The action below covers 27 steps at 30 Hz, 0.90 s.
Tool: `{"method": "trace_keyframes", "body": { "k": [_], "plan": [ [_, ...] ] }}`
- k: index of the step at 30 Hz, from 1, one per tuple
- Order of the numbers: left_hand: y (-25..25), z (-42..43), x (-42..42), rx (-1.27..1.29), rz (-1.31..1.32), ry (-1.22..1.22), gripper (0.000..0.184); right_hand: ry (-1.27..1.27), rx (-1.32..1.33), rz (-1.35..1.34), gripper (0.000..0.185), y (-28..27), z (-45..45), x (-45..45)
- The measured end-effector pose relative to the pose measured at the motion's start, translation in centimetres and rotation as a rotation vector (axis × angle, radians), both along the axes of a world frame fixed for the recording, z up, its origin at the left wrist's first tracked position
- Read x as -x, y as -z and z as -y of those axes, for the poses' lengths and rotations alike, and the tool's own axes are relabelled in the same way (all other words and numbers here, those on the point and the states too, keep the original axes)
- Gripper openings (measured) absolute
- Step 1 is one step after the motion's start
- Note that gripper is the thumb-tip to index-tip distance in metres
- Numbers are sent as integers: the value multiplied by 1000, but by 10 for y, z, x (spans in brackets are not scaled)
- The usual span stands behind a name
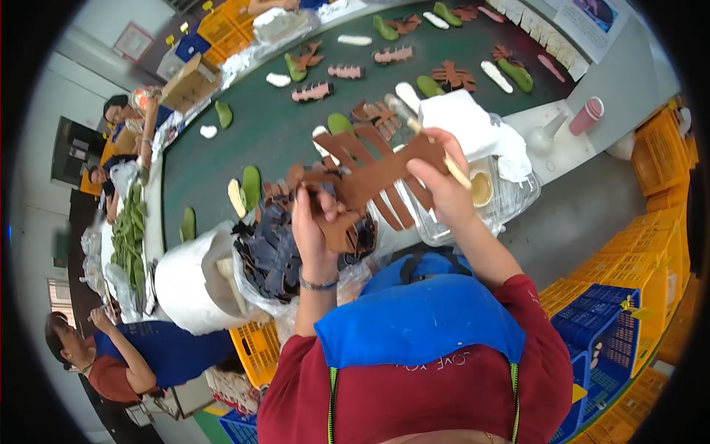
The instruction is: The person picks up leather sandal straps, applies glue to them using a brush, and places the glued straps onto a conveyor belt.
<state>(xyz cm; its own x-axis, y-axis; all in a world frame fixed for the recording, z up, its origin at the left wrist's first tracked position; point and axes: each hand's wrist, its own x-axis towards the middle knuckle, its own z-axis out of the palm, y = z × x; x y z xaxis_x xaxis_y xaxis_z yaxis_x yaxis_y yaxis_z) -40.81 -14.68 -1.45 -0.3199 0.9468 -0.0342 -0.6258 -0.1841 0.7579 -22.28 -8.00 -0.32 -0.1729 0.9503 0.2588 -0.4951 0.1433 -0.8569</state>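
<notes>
Stretched between my two hands is a brown strappy leather piece [377,176] with several narrow straps. My left hand [318,218] has its fingers bent round the left end of it. The right end is pinched by my right hand [444,177], which also holds a light-handled brush [457,169] against the palm. Below and left of my left hand lies a pile of dark and brown cut pieces [277,248] in a clear plastic bag. Just right of my right hand, a tub of pale yellowish paste [482,189] sits in a clear plastic tray [518,198].
The green work surface [274,140] bears green soles [251,186], white insoles [495,77] and strapped pieces. A white roll [194,281] stands at left, a pink cup [586,116] at right. Orange crates [658,222] and a blue crate [599,325] line the right; a co-worker [140,351] is lower left.
</notes>
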Motion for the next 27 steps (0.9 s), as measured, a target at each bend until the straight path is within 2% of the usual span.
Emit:
{"method": "trace_keyframes", "body": {
  "k": [3, 4, 5, 7, 9, 10, 13, 14, 16, 17, 19, 21, 24, 25, 27],
  "plan": [
    [-4, 10, -5, -113, -21, 59, 33, 89, 11, -58, 38, -2, 6, -3],
    [-7, 10, 2, -246, -29, 179, 39, 64, 31, -125, 38, -6, 8, -6],
    [6, 5, 16, -249, 12, 114, 42, 33, 39, -169, 38, -10, 9, -8],
    [9, -13, 26, -5, 173, 55, 46, -37, 65, -247, 39, -17, 14, -7],
    [23, -25, 20, 17, 539, 393, 49, -76, 76, -211, 39, -16, 15, 0],
    [19, -24, 5, -296, 569, 668, 53, -51, 65, -144, 36, -13, 14, 3],
    [39, -33, 8, -215, 523, 813, 62, 80, -35, 19, 31, 12, 6, 7],
    [39, -29, 5, -175, 462, 789, 74, 131, -67, 71, 30, 20, 6, 6],
    [29, -30, -1, -48, 245, 808, 73, 193, -54, 96, 28, 17, 12, 2],
    [24, -37, 2, 26, 203, 945, 69, 214, -43, 110, 27, 21, 11, -1],
    [12, -37, -10, 161, 9, 803, 57, 226, -50, 122, 27, 37, 11, -3],
    [27, -45, -3, 227, -162, 867, 52, 197, -12, 89, 27, 43, 11, -7],
    [47, -53, 12, 358, -100, 978, 45, 198, 40, 95, 30, 42, 11, -22],
    [40, -50, 6, 364, -55, 907, 45, 197, 69, 111, 31, 44, 11, -31],
    [18, -36, -4, 396, -5, 739, 47, 366, 84, 267, 25, 48, 4, -63]
  ]
}}
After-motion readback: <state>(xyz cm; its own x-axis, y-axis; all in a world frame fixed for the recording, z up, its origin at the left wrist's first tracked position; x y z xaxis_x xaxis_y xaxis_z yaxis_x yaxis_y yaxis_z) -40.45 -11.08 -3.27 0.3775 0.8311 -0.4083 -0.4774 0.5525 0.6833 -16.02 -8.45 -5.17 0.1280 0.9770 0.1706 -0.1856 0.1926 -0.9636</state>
